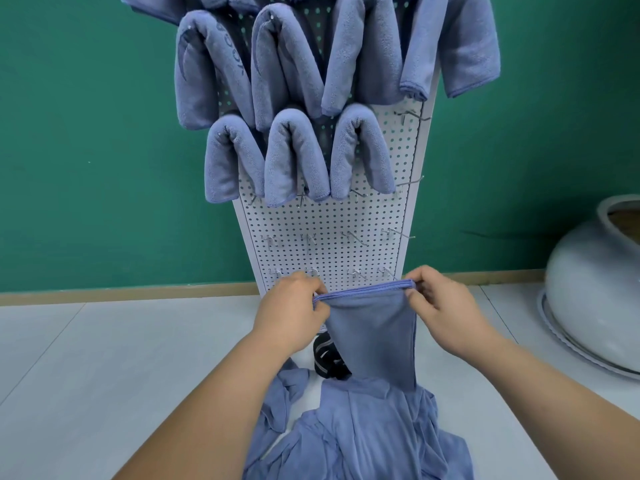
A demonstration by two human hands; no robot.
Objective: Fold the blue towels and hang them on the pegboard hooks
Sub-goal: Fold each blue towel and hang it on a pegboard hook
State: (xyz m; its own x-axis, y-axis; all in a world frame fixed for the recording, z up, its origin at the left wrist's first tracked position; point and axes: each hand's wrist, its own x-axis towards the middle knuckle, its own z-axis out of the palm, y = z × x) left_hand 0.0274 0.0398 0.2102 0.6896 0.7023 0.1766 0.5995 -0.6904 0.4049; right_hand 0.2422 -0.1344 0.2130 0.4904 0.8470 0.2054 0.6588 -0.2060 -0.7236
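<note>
A blue towel [375, 327] hangs folded lengthwise in front of me, its top edge stretched level. My left hand [294, 310] pinches the left corner and my right hand [443, 306] pinches the right corner. The towel's lower part trails into a heap of loose blue towels [363, 434] on the floor. Behind stands the white pegboard [329, 230]. Several folded blue towels [294, 157] hang over hooks on its upper rows. Bare metal hooks [398, 233] stick out of the lower rows and the right side.
A green wall is behind the pegboard, with a wooden skirting strip at floor level. A large pale round vessel [595, 292] stands on the floor at the right. A dark object [327, 358] lies on the light floor behind the held towel.
</note>
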